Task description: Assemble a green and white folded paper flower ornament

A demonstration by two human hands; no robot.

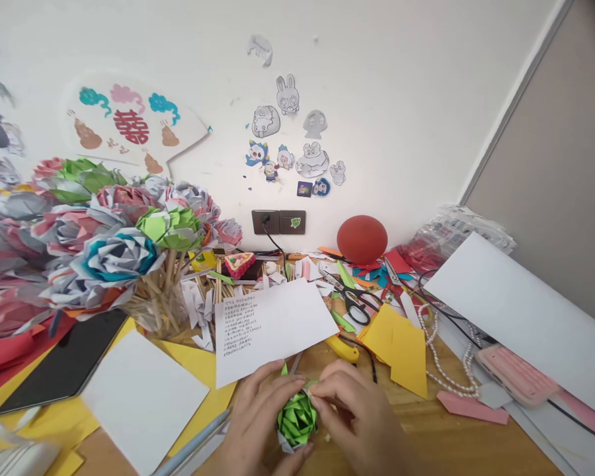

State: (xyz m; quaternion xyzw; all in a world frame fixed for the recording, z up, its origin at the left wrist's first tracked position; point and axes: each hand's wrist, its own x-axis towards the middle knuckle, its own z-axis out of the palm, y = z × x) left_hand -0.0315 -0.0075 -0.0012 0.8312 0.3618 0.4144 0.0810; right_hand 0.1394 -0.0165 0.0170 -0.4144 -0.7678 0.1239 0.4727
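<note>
A green folded paper flower (297,418) was held low at the near edge of the wooden table (456,443), between both hands. It was cupped from the left and below by the left hand (258,416), whose fingers were curled closed around its side. The right hand (357,413) was laid against its right side, with thumb and forefinger pinched shut on the upper rim of the petals.

The flower appeared largely formed: layered green pleats were packed into a rounded head, and a pale outer layer was visible at its base. The work seemed to be at the stage of shaping or tucking the outer petals. No stick was seen attached to it, though the underside was hidden by the hands, so this could not be told for certain.

A bunch of finished paper flowers (114,251) on wooden sticks was stood in a container to the left, well apart from the hands. A white handwritten sheet (272,324) was laid just beyond the hands. Black scissors (359,304), yellow paper pieces (401,344) and a dark tablet (64,363) were spread about the table.
</note>
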